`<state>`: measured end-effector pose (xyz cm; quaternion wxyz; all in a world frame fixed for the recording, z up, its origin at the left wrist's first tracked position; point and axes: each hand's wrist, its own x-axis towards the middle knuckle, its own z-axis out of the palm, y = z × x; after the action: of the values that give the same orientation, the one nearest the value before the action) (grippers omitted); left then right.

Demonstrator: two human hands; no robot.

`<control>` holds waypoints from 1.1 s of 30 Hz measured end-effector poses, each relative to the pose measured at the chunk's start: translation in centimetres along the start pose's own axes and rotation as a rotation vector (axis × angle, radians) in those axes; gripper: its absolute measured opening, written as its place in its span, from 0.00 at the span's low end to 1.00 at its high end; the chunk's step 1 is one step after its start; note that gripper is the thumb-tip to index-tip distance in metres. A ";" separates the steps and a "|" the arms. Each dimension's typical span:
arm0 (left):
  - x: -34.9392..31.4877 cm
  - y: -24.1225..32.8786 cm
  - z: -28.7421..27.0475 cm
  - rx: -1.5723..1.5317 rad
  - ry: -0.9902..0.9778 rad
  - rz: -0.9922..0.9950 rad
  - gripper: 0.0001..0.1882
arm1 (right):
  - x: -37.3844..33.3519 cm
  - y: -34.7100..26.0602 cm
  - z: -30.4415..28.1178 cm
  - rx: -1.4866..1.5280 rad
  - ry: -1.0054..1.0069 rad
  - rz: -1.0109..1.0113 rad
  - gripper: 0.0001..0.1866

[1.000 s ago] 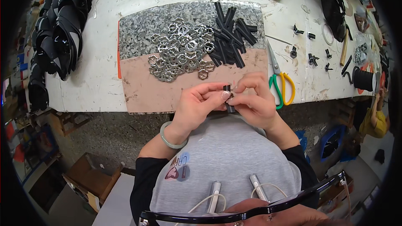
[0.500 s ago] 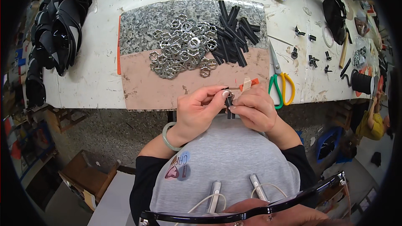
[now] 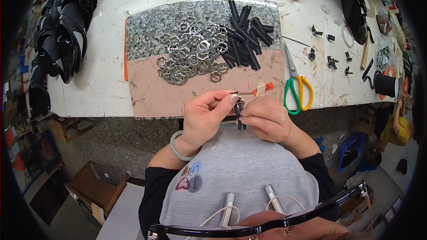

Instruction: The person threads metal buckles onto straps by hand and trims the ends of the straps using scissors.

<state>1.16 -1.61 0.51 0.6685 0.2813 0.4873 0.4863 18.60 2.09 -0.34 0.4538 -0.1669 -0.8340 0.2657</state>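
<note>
A black strip (image 3: 241, 125) with a silver ring (image 3: 240, 102) hovers over the board's (image 3: 149, 91) near edge, left hand (image 3: 203, 112) pinching above, right hand (image 3: 269, 118) pinching below; keeping both pinches close to the ring should limit slipping. Scissors (image 3: 291, 66) lie just right of the board.

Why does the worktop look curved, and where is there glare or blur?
Head view: the fisheye lens bows the stained white worktop; head view: bright glints on the heaped silver scalloped metal rings and glossy black curved pieces at left; head view: left hand and right hand look fairly sharp, but the thin black strips between them are too small for fine detail.
</note>
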 end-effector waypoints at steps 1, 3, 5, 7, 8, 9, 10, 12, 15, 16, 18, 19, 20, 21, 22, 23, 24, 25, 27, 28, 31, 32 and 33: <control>0.0 0.0 0.0 0.002 -0.002 -0.001 0.09 | 0.1 -0.1 -0.1 -0.002 -0.005 -0.010 0.12; 0.2 -0.1 -0.2 0.001 0.001 -0.002 0.09 | 0.1 0.1 0.0 -0.005 -0.010 -0.025 0.12; 0.1 0.2 -0.1 -0.010 -0.008 -0.009 0.09 | 0.0 0.2 0.0 -0.025 -0.024 -0.033 0.13; 0.0 0.2 0.1 -0.022 -0.017 -0.016 0.09 | 0.0 0.2 -0.3 -0.067 -0.015 -0.038 0.14; -0.2 0.2 0.2 -0.009 -0.017 0.008 0.09 | 0.1 0.1 -0.4 -0.108 -0.005 -0.042 0.14; -0.3 0.1 0.2 0.004 -0.017 0.031 0.10 | 0.1 0.1 -0.4 -0.109 -0.005 -0.042 0.14; -0.4 0.1 0.3 0.004 -0.017 0.031 0.10 | 0.0 0.0 -0.3 -0.115 -0.004 -0.043 0.15; -0.4 0.2 0.3 0.012 -0.042 0.014 0.11 | -0.1 0.1 -0.2 -0.121 -0.002 -0.045 0.15; -0.6 0.5 0.0 0.041 -0.103 0.005 0.11 | -0.5 0.2 -0.2 -0.114 0.018 -0.063 0.16; -0.7 0.5 0.0 0.040 -0.104 0.004 0.11 | -0.5 0.1 -0.3 -0.115 0.017 -0.063 0.16; -0.7 0.4 -0.1 0.027 -0.111 0.005 0.12 | -0.5 0.1 -0.3 -0.115 0.017 -0.064 0.16; -0.7 0.4 -0.1 0.027 -0.111 0.005 0.12 | -0.4 0.0 -0.3 -0.115 0.009 -0.067 0.16; -0.7 0.5 0.0 0.024 -0.107 -0.004 0.12 | -0.3 0.1 -0.4 -0.116 0.001 -0.070 0.16; -0.6 0.6 0.0 0.020 -0.103 -0.013 0.12 | -0.2 0.1 -0.4 -0.115 0.001 -0.071 0.16; -0.6 0.6 -0.1 0.021 -0.103 -0.012 0.12 | -0.2 0.0 -0.4 -0.121 -0.003 -0.082 0.15; -0.5 0.6 -0.2 0.009 -0.118 -0.006 0.12 | -0.1 0.1 -0.4 -0.127 -0.007 -0.094 0.15; -0.4 0.6 -0.3 -0.002 -0.132 0.000 0.12 | -0.1 0.2 -0.4 -0.128 -0.007 -0.096 0.15; -0.4 0.6 -0.3 -0.001 -0.133 0.002 0.12 | -0.1 0.3 -0.4 -0.119 -0.005 -0.101 0.15; -0.4 0.6 -0.3 0.010 -0.125 0.007 0.12 | 0.0 0.3 -0.3 -0.109 -0.003 -0.106 0.15; -0.4 0.7 -0.4 0.010 -0.125 0.007 0.12 | 0.0 0.3 -0.3 -0.110 0.002 -0.103 0.14; -0.6 0.8 -0.3 0.027 -0.123 0.012 0.12 | 0.0 0.0 -0.2 -0.106 0.006 -0.090 0.14; -0.6 0.8 -0.3 0.042 -0.123 0.030 0.12 | 0.1 0.0 -0.2 -0.104 0.006 -0.085 0.14; -0.6 0.8 -0.3 0.057 -0.123 0.048 0.12 | 0.2 0.0 -0.2 -0.104 0.006 -0.086 0.14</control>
<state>0.52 -1.87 1.32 0.6771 0.3411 0.4521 0.4698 18.70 2.25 -0.14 0.4578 -0.1551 -0.8518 0.2019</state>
